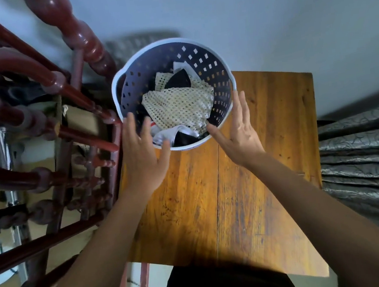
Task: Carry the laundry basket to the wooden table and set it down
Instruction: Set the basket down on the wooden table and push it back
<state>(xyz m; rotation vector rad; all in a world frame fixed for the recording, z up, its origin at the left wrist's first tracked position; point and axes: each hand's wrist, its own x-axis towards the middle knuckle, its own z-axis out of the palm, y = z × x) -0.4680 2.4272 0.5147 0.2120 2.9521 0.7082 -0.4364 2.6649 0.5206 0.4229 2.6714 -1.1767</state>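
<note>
A round white laundry basket with perforated walls stands on the far left corner of the wooden table, part of it past the table's far edge. It holds a cream mesh cloth and black and white clothes. My left hand hovers at its near left rim, fingers spread, holding nothing. My right hand is beside the near right rim, palm towards the basket, fingers apart, not gripping it.
A dark red turned-wood frame crowds the left side, close against the table and basket. Grey patterned curtain fabric hangs at the right. A pale wall is beyond the table.
</note>
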